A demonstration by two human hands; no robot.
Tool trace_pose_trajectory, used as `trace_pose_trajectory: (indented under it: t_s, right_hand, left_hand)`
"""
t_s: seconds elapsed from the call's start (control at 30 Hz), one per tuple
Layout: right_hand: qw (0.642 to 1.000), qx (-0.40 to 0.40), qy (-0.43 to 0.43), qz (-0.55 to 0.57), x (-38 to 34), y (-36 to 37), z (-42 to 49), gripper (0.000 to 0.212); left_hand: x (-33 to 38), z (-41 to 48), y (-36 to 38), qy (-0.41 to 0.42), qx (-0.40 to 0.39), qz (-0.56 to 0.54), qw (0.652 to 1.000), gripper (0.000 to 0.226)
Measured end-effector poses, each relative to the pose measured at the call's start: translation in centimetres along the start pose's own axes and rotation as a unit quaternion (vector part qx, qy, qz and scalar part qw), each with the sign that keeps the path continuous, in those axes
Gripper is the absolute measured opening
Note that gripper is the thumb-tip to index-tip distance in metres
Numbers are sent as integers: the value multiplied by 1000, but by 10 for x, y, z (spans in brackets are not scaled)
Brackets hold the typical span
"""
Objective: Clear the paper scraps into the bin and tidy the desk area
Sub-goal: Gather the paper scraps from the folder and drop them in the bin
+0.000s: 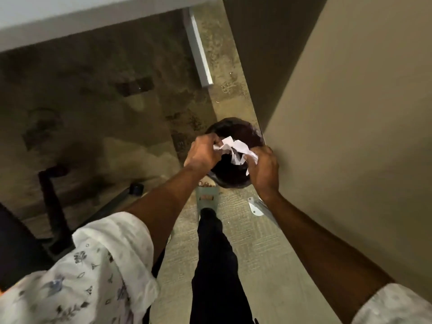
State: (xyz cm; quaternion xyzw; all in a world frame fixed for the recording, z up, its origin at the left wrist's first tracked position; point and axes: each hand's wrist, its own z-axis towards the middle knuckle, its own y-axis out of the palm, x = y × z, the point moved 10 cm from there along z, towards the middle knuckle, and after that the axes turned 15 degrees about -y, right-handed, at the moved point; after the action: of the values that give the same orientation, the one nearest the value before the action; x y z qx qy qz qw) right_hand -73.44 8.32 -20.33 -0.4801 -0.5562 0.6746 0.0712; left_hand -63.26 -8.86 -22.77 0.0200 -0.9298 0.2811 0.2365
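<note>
A round dark bin point(243, 134) stands on the carpet beside a beige wall, its inside black. Both of my hands hover right over its opening. My left hand point(202, 155) and my right hand point(264, 169) pinch a bunch of crumpled white paper scraps point(235, 149) between them, held above the bin's mouth. The near rim of the bin is hidden behind my hands.
A white desk edge point(70, 22) runs across the top left, with a grey desk leg point(198, 47) behind the bin. The beige wall point(350, 113) closes off the right. A black chair base point(53, 206) stands at lower left. My foot in a pale sandal point(207, 199) is just before the bin.
</note>
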Motion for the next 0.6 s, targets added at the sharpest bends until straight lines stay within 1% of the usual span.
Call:
trace_pose_trajectory:
  t_s: [0.07, 0.17, 0.3, 0.37, 0.47, 0.53, 0.6]
  right_hand:
    - [999, -17, 30, -6, 18, 19, -1, 16]
    - [998, -28, 56, 1, 36, 39, -3, 21]
    - [997, -38, 63, 3, 45, 51, -1, 34]
    - [998, -37, 57, -3, 43, 51, 0, 31]
    - [996, -48, 70, -6, 45, 54, 0, 31]
    - [995, -68, 72, -9, 44, 58, -3, 36]
    - [993, -91, 70, -7, 41, 63, -6, 46]
  left_hand:
    - [-7, 13, 13, -15, 7, 12, 1000, 21]
    - [-11, 27, 32, -10, 1, 40, 999, 27]
    - [-20, 35, 50, -12, -43, 44, 998, 51]
    - [-23, 36, 53, -7, -46, 43, 998, 57]
    - [-24, 38, 55, -8, -45, 80, 996, 64]
    - [-20, 33, 52, 4, -46, 88, 995, 67]
    - [-14, 27, 50, 26, -41, 107, 993, 71]
